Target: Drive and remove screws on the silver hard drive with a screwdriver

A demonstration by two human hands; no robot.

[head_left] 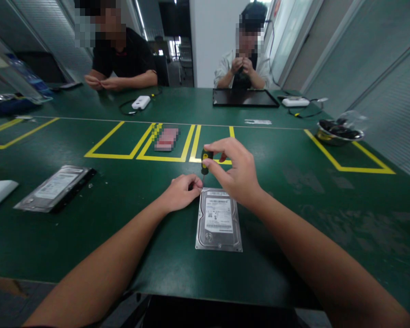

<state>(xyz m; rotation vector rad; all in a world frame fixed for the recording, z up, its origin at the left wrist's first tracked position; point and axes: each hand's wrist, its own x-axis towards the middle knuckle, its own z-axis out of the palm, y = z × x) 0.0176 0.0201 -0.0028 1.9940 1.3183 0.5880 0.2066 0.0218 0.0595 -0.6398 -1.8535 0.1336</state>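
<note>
My right hand (237, 171) grips a small black and yellow screwdriver (205, 163) between thumb and fingers. The screwdriver is upright, its thin shaft pointing down at the far left corner of a silver hard drive (218, 218). That drive lies flat on the green table, label side up. Beside the same corner, my left hand (184, 192) is closed, thumb and fingertips drawn together close to the screwdriver's tip. What those fingertips hold, if anything, is too small to make out.
A second hard drive (56, 189) lies to the left, near a white object (0, 193). Yellow tape outlines mark the table; a pink, blurred item (166, 139) sits in one. A metal bowl (340, 132) of dark parts stands right. Two people sit opposite, near a black panel (245, 97).
</note>
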